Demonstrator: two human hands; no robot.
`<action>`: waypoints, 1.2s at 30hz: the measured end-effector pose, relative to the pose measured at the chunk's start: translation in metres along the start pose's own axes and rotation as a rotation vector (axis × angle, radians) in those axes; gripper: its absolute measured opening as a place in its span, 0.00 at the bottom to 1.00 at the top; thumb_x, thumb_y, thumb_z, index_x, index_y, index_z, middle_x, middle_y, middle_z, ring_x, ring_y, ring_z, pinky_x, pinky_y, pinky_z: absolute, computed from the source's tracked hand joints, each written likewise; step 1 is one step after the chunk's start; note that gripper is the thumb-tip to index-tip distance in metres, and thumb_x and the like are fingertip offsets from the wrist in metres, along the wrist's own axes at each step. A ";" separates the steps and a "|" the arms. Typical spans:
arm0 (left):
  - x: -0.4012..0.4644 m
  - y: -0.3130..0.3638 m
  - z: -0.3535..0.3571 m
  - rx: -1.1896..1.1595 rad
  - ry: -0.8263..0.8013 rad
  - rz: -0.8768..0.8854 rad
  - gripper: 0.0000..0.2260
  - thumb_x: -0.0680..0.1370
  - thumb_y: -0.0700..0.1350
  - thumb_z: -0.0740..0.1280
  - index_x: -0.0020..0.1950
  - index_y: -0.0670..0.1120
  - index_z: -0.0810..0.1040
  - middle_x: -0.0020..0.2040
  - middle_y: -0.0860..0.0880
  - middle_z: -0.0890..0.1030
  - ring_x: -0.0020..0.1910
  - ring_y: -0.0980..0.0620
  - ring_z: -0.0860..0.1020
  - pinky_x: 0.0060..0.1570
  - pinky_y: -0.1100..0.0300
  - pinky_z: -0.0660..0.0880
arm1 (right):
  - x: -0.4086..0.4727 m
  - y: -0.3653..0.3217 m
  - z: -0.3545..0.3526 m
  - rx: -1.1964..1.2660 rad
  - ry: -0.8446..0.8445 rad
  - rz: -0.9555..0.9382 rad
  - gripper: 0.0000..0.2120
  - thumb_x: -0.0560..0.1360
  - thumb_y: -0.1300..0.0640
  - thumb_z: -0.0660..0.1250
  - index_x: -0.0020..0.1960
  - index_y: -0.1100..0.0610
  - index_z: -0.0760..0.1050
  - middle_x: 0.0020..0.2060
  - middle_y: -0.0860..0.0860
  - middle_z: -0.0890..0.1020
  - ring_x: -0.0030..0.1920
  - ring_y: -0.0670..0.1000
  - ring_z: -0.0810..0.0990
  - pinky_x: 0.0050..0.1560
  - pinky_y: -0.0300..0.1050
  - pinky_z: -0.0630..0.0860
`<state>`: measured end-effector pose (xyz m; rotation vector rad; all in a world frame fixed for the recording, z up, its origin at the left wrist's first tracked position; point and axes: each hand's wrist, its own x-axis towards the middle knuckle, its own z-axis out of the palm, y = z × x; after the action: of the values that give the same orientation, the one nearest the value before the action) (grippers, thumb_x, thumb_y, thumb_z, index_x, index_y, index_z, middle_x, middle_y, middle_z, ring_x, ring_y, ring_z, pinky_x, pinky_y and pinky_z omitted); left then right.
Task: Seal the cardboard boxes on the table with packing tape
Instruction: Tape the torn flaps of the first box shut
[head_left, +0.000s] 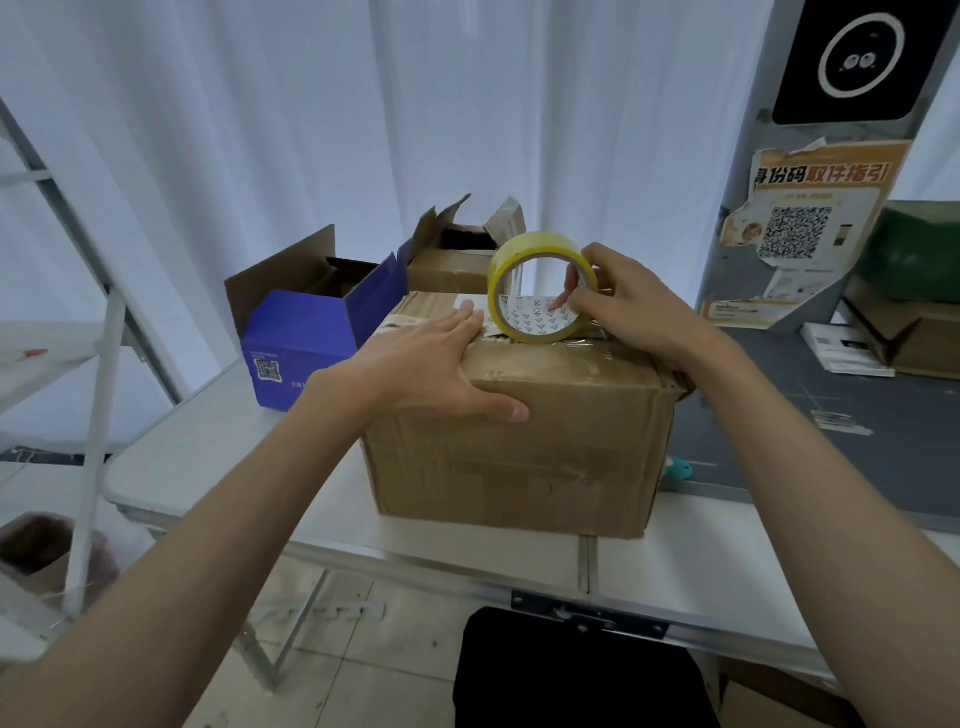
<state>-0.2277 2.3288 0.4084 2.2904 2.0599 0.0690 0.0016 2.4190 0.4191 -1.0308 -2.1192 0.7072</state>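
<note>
Sealing step, large box. My left hand (441, 364) lies flat and spread on top of the brown cardboard box (524, 441), thumb hooked over its near top edge. I judge this keeps the flaps down and the box steady while tape runs. My right hand (623, 306) grips the yellow tape roll (540, 288), fingers through the core, with the roll standing on edge on the box top over the seam, presumably to draw tape along it. The box sits near the bench's (218, 441) front edge, between my forearms. The roll is just right of my left fingertips. Behind it, a blue box (306, 332) and a smaller brown box (457, 260) stand open, unsealed.
</note>
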 end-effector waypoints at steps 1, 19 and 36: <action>0.000 0.000 0.000 0.009 -0.008 -0.002 0.64 0.54 0.86 0.53 0.82 0.54 0.44 0.82 0.57 0.45 0.81 0.53 0.52 0.78 0.47 0.56 | 0.000 -0.001 0.001 -0.009 0.039 -0.012 0.04 0.79 0.57 0.63 0.53 0.54 0.74 0.47 0.45 0.83 0.49 0.38 0.81 0.50 0.43 0.75; 0.003 0.000 -0.001 -0.004 -0.025 0.078 0.60 0.58 0.85 0.56 0.83 0.56 0.45 0.81 0.61 0.44 0.80 0.58 0.47 0.77 0.51 0.51 | -0.002 0.011 -0.010 0.114 0.235 0.064 0.03 0.75 0.57 0.66 0.49 0.55 0.77 0.41 0.48 0.82 0.39 0.43 0.85 0.41 0.41 0.76; 0.012 0.019 0.003 -0.038 -0.015 0.134 0.59 0.58 0.84 0.58 0.82 0.58 0.44 0.82 0.61 0.45 0.80 0.57 0.52 0.76 0.51 0.56 | -0.016 0.019 -0.011 0.092 0.111 -0.055 0.12 0.74 0.60 0.74 0.51 0.62 0.73 0.43 0.52 0.82 0.44 0.49 0.79 0.49 0.47 0.78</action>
<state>-0.2076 2.3388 0.4072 2.3962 1.8791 0.0959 0.0255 2.4184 0.4072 -0.9376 -1.9936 0.6976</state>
